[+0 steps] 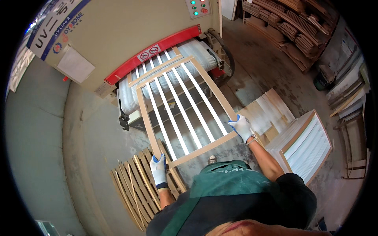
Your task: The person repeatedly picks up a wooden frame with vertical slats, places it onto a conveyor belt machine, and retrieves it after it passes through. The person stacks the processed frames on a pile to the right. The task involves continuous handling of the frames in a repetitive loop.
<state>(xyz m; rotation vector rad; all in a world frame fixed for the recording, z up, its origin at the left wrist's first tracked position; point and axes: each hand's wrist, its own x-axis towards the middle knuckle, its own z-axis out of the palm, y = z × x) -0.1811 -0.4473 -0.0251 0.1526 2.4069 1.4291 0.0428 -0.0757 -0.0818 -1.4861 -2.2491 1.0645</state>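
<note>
In front of me I hold a flat slatted frame [214, 88] with a tan border and several white slats. Its far end rests on the grey textured conveyor belt [203, 55] of a large machine. My left hand [158, 171], in a white glove with blue edging, is closed around the near left corner. Gloved the same way, my right hand [241, 128] grips the near right corner. A second slatted frame [155, 70] lies on the belt just beyond, partly hidden under the machine's red bar [118, 73].
A wooden pallet [146, 185] with loose strips lies at lower left. On my right stand a stack of white-slatted frames [309, 145] and a pile of pale boards [271, 106]. Brown boards [295, 33] fill the upper right. A control panel [199, 8] sits on the machine [130, 35].
</note>
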